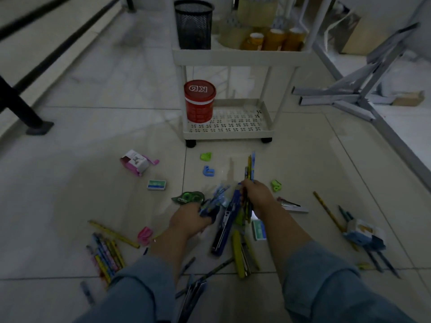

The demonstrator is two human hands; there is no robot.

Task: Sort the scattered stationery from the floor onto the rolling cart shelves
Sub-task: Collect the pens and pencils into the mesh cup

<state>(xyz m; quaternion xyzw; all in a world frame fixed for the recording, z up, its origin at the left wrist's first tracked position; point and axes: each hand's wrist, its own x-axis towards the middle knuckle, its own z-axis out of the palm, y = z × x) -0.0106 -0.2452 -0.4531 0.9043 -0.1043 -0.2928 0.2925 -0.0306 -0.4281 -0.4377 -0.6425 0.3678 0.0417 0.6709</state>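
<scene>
At 6 o'clock from cart [233, 56]: gathering; gripping pencils [250, 167] in right hand [257, 197], blue pens [215, 198] in left hand [186, 221]; next, lift toward 12.

dim, underexposed, blurry, wide-angle edge distortion

My count, floor and cart
One cart [233, 57], one red tub [199, 106], one mesh cup [194, 24], one correction tape [188, 197], two boxed erasers [156, 184], four small plastic pieces [206, 156]; my pens [217, 199] and pencils [249, 169] overlap too much to count.
</scene>
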